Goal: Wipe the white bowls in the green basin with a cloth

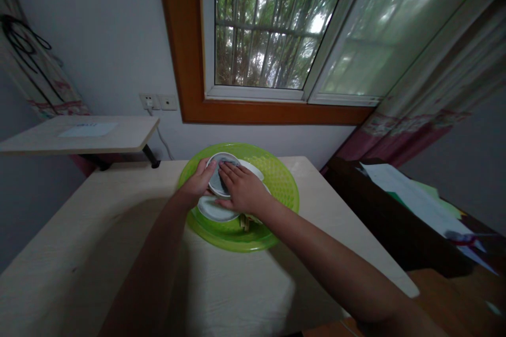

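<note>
My left hand [196, 184] grips the left edge of a small white bowl [223, 154], tilted with its inside toward me. A grey cloth [215, 181] lies inside the bowl. Over the cloth, my right hand [244, 187] presses with its fingers laid together and nearly straight. Beneath both hands is a large bright green plastic basket [282, 189] with a perforated side. In it, a white dish [218, 210] sits below the bowl and another white dish [253, 169] shows behind my right hand. Small yellowish pieces [245, 222] are partly hidden under my right wrist.
The basket stands on a pale wooden table [237, 284] against the wall. At the left is a raised shelf [134, 134] with a paper on it. A plugged-in cable [161, 134] runs down behind. Papers [415, 200] lie on a dark surface at the right.
</note>
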`<state>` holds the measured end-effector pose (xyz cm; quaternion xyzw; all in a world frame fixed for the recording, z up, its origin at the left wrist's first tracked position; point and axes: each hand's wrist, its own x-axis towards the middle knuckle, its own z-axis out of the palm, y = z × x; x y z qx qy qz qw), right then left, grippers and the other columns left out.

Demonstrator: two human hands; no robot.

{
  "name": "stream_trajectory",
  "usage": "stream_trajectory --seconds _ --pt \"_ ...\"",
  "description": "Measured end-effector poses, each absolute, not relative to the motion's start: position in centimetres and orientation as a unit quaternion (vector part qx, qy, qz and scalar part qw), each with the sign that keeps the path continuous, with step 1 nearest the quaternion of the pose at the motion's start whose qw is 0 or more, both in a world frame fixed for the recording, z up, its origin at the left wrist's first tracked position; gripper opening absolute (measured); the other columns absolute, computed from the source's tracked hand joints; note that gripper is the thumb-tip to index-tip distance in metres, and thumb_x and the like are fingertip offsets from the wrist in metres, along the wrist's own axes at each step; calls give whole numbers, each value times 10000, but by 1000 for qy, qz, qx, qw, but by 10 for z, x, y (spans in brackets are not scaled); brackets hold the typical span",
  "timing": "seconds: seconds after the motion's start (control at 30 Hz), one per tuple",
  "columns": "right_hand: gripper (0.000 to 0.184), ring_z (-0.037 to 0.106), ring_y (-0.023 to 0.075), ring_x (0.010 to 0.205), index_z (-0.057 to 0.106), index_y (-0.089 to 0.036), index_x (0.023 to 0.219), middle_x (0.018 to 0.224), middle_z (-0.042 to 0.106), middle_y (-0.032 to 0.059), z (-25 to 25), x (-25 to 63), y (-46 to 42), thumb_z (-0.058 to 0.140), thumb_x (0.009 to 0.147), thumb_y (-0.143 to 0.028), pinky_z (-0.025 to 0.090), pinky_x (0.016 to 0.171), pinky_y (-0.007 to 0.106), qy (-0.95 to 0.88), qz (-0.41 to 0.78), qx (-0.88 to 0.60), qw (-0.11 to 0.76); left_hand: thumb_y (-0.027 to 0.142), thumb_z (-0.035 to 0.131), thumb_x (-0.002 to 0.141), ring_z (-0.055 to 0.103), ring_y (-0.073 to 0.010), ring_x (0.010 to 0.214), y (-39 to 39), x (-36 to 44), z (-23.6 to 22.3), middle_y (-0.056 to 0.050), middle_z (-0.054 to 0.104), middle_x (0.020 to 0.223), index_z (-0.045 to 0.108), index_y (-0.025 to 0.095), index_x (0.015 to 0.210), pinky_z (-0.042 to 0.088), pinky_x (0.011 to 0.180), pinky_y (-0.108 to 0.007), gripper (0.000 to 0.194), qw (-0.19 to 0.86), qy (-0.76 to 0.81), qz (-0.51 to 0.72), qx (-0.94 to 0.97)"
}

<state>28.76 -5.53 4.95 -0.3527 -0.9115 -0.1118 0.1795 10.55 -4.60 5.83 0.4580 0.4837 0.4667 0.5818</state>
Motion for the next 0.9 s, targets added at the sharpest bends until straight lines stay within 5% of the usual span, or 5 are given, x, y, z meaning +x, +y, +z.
stream_trajectory --seconds 0.17,0.33,0.53,0.7,0.9 --pt "672 666 340 1108 736 -81 1135 1164 745 214 66 286 -60 547 936 -693 441 981 485 -907 -128 -369 156 556 575 929 676 -208 728 -47 104 63 -64 688 1005 565 289 1215 538 543 -301 392 557 494 487 457" --pt "586 676 250 834 764 -155 873 813 752 116 71 289 -61 516 950 -680 416 890 431 -924 -99 -330 166 597 580 913 621 -182 639 -48 102 68 -27 633 846 568 260 1214 505 527 -284 452 542 502 492 460" --pt "466 676 244 949 722 -169 1063 961 769 92 68 290 -58 523 983 -582 422 1029 421 -950 -33 -243 191 639 567 909 617 -169 656 -42 99 56 -18 614 855 559 258 1217 521 529 -274 490 553 482 488 473" --pt "571 655 277 1069 653 -129 1180 1138 720 149 68 288 -59 552 959 -646 474 1021 425 -953 0 -235 192 645 576 905 615 -154 659 -43 103 55 -26 618 920 554 256 1256 514 493 -252 524 558 492 481 463" --pt "749 592 332 1262 580 -102 1316 1311 653 208 63 286 -61 557 917 -735 366 1175 537 -945 -39 -274 174 639 585 902 663 -196 698 -47 107 58 -56 659 959 558 278 1241 562 513 -311 496 572 488 470 463"
